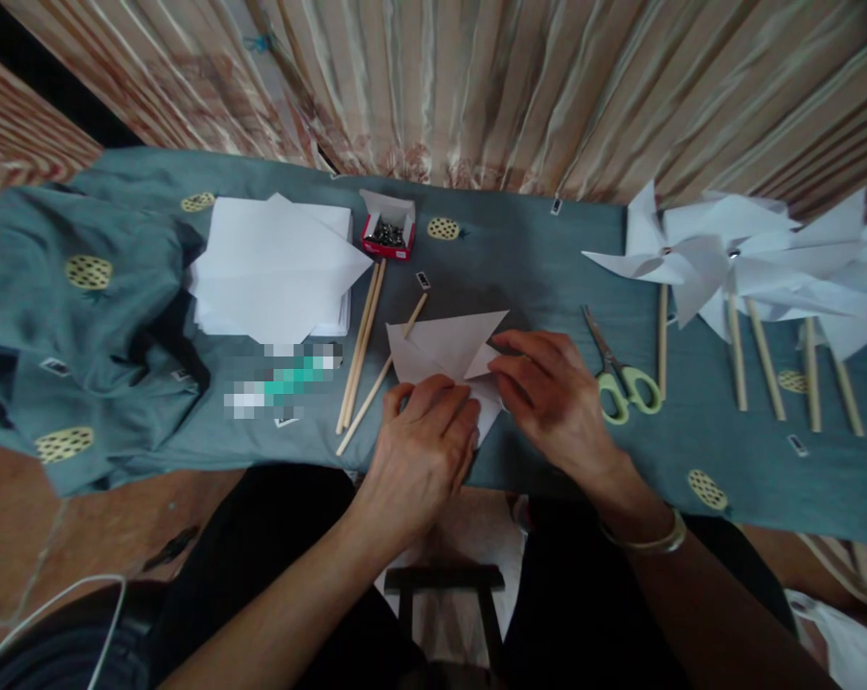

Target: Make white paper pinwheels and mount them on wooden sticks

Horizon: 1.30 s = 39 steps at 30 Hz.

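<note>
A sheet of white paper point(433, 342), cut and partly folded like a pinwheel, lies on the cloth in front of me. My left hand point(427, 436) is closed over its near part, fingers curled and pressed onto the paper. With thumb and fingers my right hand point(552, 393) pinches a pointed paper flap at the right side. One wooden stick point(382, 379) lies slanted at the paper's left, its upper part by the paper's corner. Two more sticks point(361, 345) lie side by side farther left. Scissors point(620, 374) with green handles rest right of my right hand.
White paper sheets point(275, 268) are stacked at the left. Beside them stands an open red box point(388, 230) of small metal pins. A blurred green and white object point(293, 381) lies below the stack. Several paper pinwheels point(735, 249) on sticks lie at the right. A curtain point(433, 86) hangs behind.
</note>
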Tool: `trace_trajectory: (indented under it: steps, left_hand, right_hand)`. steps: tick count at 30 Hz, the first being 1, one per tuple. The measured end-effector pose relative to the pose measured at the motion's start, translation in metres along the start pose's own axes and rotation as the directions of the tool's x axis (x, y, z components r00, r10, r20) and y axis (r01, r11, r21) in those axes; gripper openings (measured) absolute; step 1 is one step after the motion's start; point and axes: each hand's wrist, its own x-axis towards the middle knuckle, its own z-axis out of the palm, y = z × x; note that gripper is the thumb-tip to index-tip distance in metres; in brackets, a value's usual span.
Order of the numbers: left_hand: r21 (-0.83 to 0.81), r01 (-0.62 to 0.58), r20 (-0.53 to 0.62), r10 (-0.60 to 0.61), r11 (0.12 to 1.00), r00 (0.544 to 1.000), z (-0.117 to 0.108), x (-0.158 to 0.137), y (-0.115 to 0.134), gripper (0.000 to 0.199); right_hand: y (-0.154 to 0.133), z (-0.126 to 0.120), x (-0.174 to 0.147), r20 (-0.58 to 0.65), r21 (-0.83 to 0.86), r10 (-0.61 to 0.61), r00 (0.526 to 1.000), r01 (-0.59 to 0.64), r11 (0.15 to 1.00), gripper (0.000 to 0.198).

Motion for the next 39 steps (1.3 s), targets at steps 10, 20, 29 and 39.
trace_trajectory:
  steps: [10,20,29,39]
  left_hand:
    - [0.001,-0.005,0.006,0.005,1.000,1.000,0.0003,0.0006,0.0003,0.022]
    - [0.021,-0.009,0.003,0.009,1.000,1.000,-0.0003,0.0008,0.0001,0.021]
    - [0.056,-0.017,-0.020,0.018,0.998,1.000,0.0025,0.0001,0.0001,0.023]
    - [0.070,-0.028,-0.010,0.029,0.997,1.000,0.0037,0.0039,-0.0007,0.022]
  right_hand:
    - [0.0020,-0.0003,-0.0028,0.017,-0.006,-0.011,1.000,0.011,1.000,0.018]
    - [0.0012,-0.0005,-0.0036,0.045,-0.031,-0.051,0.998,0.052,0.998,0.015]
    - [0.0018,-0.0021,-0.0035,0.081,-0.067,-0.058,0.995,0.063,0.996,0.018]
    - [0.0006,-0.0050,-0.0025,0.135,-0.074,-0.039,0.990,0.049,0.996,0.018]
